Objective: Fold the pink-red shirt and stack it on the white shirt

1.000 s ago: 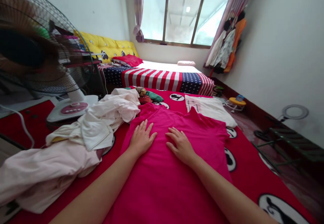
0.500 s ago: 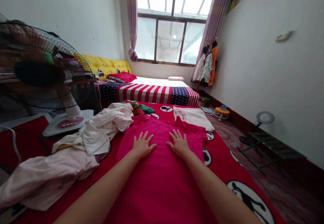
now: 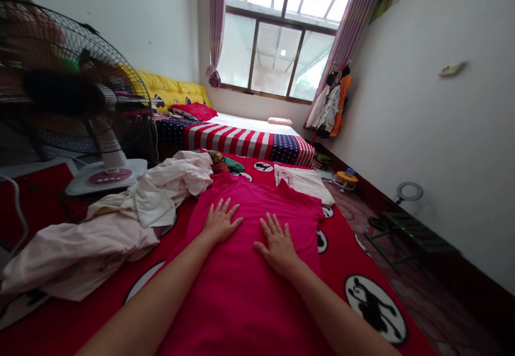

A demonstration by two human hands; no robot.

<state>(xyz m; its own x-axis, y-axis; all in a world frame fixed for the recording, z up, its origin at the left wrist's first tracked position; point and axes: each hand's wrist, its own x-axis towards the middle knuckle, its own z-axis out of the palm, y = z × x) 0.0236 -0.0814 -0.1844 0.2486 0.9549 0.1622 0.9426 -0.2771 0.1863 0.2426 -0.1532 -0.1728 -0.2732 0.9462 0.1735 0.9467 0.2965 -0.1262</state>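
Observation:
A bright pink T-shirt [image 3: 245, 270] lies spread out on a red blanket [image 3: 341, 249] with round white monkey prints, its neck end away from me. My left hand [image 3: 220, 222] rests flat on the left part of the shirt, fingers spread. On the right part lies my right hand [image 3: 277, 242], also flat with fingers apart. Neither hand grips the cloth. Left of the shirt is a heap of crumpled pale clothes [image 3: 120, 227]. Beyond its right shoulder lies a folded white garment [image 3: 303, 183].
An electric fan [image 3: 107, 176] stands at the left. Behind is a bed [image 3: 237, 139] with a striped and starred cover, below a window. A dark folding stool [image 3: 418, 232], a ring light [image 3: 409, 191] and a small orange stool [image 3: 346, 177] stand along the right wall.
My right hand has slid slightly toward me over the shirt. My left hand has shifted a little up and left in view. The camera view has tilted somewhat.

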